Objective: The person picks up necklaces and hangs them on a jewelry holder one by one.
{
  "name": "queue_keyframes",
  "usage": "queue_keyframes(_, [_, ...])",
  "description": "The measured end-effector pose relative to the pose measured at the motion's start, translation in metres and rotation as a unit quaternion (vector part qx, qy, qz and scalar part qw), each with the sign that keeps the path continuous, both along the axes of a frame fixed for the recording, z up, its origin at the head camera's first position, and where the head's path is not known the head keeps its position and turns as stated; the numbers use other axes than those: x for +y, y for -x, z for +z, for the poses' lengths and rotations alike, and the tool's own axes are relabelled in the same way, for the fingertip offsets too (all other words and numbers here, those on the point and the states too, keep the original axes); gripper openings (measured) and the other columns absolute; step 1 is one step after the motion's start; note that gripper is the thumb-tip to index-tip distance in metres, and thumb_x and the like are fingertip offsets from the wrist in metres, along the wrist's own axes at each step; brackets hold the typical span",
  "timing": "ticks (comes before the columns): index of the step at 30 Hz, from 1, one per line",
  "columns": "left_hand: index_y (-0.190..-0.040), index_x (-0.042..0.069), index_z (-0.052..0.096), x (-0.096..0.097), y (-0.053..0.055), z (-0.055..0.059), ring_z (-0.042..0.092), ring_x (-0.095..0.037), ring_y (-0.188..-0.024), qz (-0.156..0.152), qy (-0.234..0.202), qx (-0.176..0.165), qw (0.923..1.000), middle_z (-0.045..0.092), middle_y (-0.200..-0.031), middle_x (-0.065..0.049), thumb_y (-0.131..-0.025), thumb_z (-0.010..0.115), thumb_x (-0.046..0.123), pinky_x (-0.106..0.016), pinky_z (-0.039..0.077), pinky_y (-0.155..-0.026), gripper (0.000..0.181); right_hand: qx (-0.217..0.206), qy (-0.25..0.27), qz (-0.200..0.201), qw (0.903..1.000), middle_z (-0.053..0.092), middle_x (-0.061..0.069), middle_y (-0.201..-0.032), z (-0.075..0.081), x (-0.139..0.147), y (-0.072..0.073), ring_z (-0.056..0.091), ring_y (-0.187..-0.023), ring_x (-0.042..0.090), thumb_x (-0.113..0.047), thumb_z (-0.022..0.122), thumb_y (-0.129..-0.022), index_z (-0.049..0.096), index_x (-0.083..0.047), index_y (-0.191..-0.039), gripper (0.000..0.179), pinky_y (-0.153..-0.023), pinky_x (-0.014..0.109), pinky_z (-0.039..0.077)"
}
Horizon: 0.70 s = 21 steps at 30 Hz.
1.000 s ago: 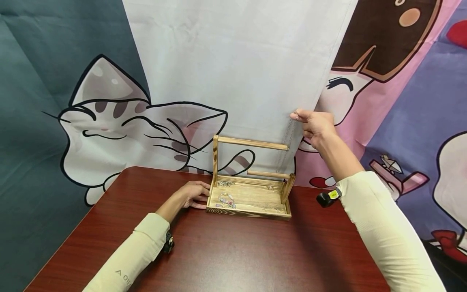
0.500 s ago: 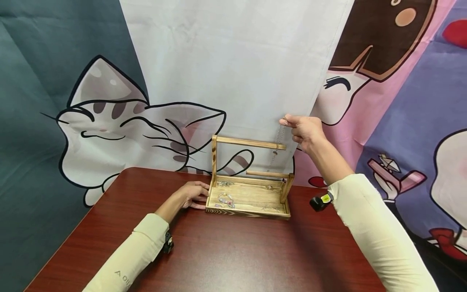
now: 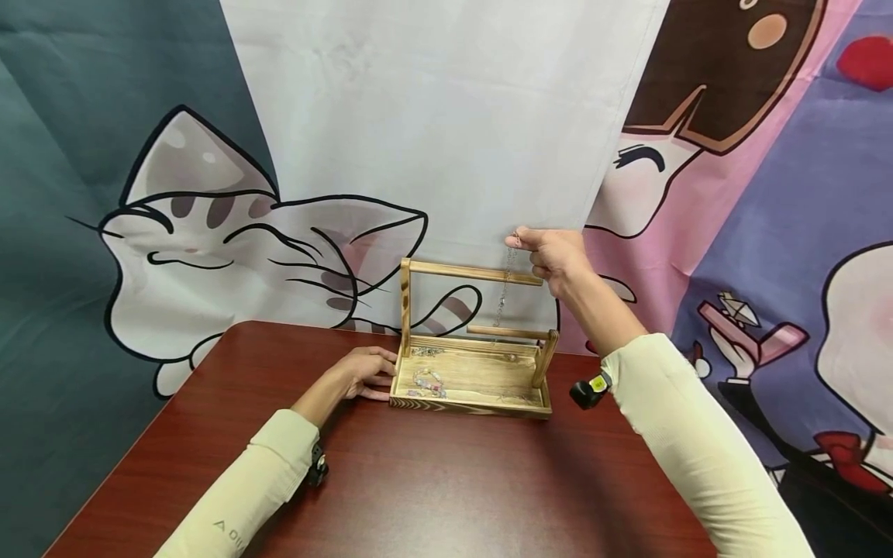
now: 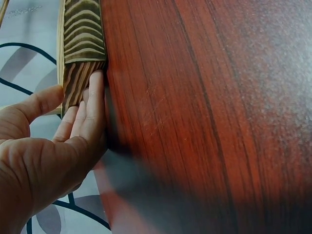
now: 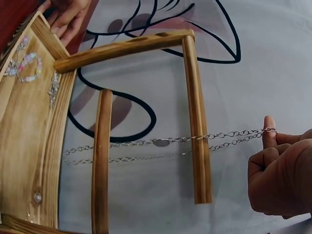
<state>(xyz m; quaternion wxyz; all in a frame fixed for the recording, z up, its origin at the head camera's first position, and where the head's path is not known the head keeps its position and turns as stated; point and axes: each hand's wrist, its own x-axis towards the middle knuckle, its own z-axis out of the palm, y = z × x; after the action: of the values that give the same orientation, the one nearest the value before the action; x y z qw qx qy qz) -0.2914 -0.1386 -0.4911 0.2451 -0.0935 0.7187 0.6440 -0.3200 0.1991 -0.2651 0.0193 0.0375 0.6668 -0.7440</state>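
The head view renders the chain (image 3: pixel 501 302) too fine to count links. That view's lower edge crops the tabletop (image 3: pixel 446 496).

On counter (image 3: pixel 418 480): stand (image 3: pixel 470 407), backdrop (image 3: pixel 446 116) behind. At stand's left end: left hand (image 3: pixel 364 372). Above right end: right hand (image 3: pixel 558 256), chain (image 5: pixel 161 143) beneath, behind lower bar (image 5: pixel 101 161). Inside, front left: bracelet (image 5: pixel 30 78).

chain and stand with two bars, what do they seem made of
Silver-coloured looped link chain: probably metal, fairly shiny, judging by its silvery interlocking links; plated or solid, can't tell. Light brown two-bar stand: apparently wood, smooth, perhaps varnished, with bold dark grain on its end wall.
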Motion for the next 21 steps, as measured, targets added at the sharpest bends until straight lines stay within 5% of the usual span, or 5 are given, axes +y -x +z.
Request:
queue_keyframes(6, [-0.152, -0.001, 0.057, -0.001, 0.000, 0.001, 0.078, -0.028, -0.113, 0.001, 0.000, -0.001, 1.0000, 0.072, -0.138, -0.024, -0.102, 0.068, -0.002, -0.049, 0.075, -0.088, 0.051, 0.000, -0.020, 0.003, 0.9998, 0.084, -0.008, -0.076, -0.003, -0.013, 0.000, 0.025, -0.043, 0.000, -0.012, 0.071, -0.112, 0.078, -0.008, -0.116, 0.009, -0.043, 0.015, 0.020])
queue_keyframes(11, [-0.153, -0.002, 0.056, -0.001, 0.000, 0.000, 0.077, -0.030, -0.115, -0.001, -0.001, -0.003, 1.0000, 0.070, -0.141, -0.026, -0.103, 0.067, -0.002, -0.049, 0.075, -0.088, 0.051, 0.003, -0.033, 0.003, 0.9995, 0.083, -0.009, -0.074, -0.007, -0.026, 0.001, 0.024, -0.043, 0.001, -0.013, 0.072, -0.112, 0.069, 0.004, -0.145, 0.037, -0.043, 0.015, 0.019])
queue_keyframes(21, [-0.152, -0.002, 0.056, 0.000, 0.000, 0.000, 0.077, -0.031, -0.117, -0.001, -0.002, -0.001, 1.0000, 0.071, -0.140, -0.025, -0.103, 0.067, -0.002, -0.049, 0.075, -0.088, 0.050, 0.008, -0.029, 0.017, 0.9994, 0.083, -0.009, -0.073, -0.012, -0.047, 0.001, 0.023, -0.043, 0.002, -0.012, 0.071, -0.112, 0.069, 0.006, -0.145, 0.038, -0.042, 0.016, 0.019])
